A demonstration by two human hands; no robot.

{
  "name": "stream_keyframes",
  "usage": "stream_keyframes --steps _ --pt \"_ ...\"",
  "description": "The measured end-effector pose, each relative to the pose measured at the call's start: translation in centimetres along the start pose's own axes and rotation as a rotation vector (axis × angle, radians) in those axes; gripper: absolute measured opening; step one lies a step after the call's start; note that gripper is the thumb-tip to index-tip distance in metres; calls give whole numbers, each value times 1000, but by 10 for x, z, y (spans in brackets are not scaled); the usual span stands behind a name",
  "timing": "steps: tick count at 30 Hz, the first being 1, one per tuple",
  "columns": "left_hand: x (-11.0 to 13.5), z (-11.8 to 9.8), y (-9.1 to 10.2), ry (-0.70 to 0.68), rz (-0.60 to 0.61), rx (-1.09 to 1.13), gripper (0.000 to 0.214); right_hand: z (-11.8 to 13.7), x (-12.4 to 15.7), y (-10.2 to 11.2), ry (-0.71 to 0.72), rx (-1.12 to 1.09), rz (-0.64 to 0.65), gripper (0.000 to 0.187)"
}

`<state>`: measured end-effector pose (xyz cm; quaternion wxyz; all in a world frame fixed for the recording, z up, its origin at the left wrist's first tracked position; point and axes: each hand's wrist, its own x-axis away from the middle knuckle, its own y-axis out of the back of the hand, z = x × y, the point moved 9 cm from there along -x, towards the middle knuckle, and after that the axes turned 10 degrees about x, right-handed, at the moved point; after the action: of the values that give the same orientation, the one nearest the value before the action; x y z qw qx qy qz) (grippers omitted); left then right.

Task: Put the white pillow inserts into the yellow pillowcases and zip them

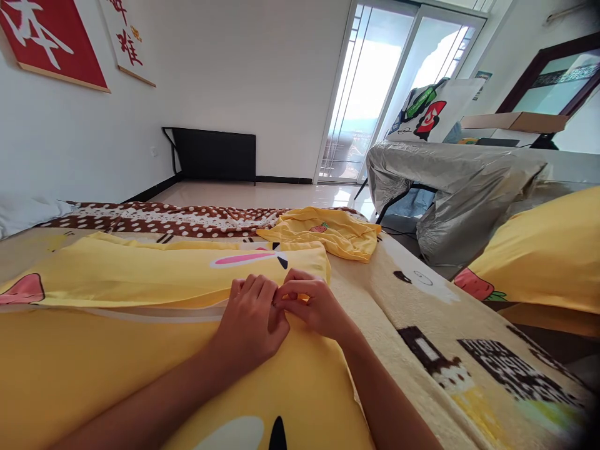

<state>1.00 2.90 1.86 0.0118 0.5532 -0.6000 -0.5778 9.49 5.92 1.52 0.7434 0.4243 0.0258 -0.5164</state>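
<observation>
A yellow duvet cover [140, 362] with printed cartoon shapes lies spread in front of me. Its far part is folded over, and a pale strip [173, 314] runs along the gap. My left hand [253, 315] rests at this edge near the right corner, its fingers curled closed on the fabric. Thumb and fingers of my right hand [315, 306] are pinched together right beside it, touching the left fingertips at the same edge. Whatever small part sits between the right fingertips is hidden.
Beneath is a beige patterned blanket [389, 300]. A yellow pillowcase [328, 231] lies crumpled beyond the cover, by a brown dotted cloth [210, 219]. At right are a yellow pillow [544, 250] and a table under silver sheeting [450, 169]. A black panel [215, 156] leans on the wall.
</observation>
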Motion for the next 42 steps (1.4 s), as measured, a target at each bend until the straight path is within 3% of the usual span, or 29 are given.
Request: stream_keyframes --steps 5,15,20,27,37,42 --pt "0 1 -2 -3 20 1 7 3 0 1 15 -28 3 10" --pt "0 1 -11 -6 117 -4 19 16 4 8 49 138 69 13" --pt "0 1 -8 1 71 -6 20 10 6 19 -47 311 60 12" --pt "0 2 -8 -5 65 -25 24 10 7 1 -46 484 154 11" --pt "0 -3 -4 -65 44 -114 20 17 5 2 50 507 154 13" --pt "4 0 13 -50 -11 -197 21 22 7 8 64 498 123 10"
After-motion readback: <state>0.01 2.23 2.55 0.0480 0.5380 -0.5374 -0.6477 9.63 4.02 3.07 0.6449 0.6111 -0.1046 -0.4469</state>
